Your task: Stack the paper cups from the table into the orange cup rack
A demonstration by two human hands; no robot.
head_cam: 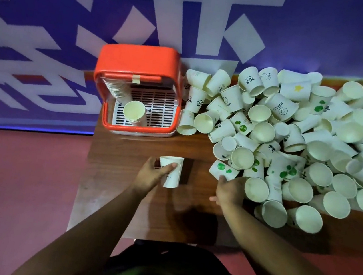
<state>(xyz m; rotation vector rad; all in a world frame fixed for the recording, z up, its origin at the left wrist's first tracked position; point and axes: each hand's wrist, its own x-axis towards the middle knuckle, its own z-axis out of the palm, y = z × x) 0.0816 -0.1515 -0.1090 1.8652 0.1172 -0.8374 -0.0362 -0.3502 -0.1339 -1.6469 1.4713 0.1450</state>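
Observation:
The orange cup rack (140, 61) stands at the table's far left, its open front facing me. Inside it a stack of nested paper cups (133, 110) leans against the left wall over a white slotted tray. My left hand (150, 175) grips an upright white paper cup (172, 171) in the middle of the table. My right hand (229, 190) reaches into the near-left edge of a big heap of paper cups (292, 141), its fingers touching a cup with green print (222, 168). Whether those fingers grip that cup is hidden.
The heap covers the right half of the brown wooden table (132, 200), with cups lying on their sides and upright. A blue wall with white shapes stands behind the table. Red floor lies to the left. My dark clothing shows at the bottom.

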